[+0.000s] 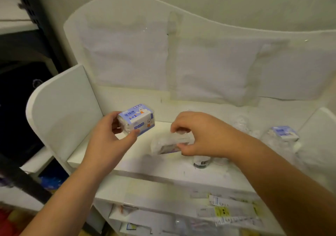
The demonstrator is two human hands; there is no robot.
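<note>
Left grip [107,137] is wrapped round a small blue-and-white plastic box [137,119] just above the white shelf's [138,163] left end, right grip [201,134] pinching a crinkly clear-wrapped pack [167,144] mid-shelf; both look light and slippery, so I'd hold the flat sides.

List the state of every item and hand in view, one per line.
left hand: grips the blue box
blue box: held above the shelf, tilted, clear-wrapped
right hand: pinches the clear pack
clear pack: lying on the shelf, crumpled wrap
second blue box: resting at the right, untouched
small jar: upright, partly hidden under the right hand
</note>
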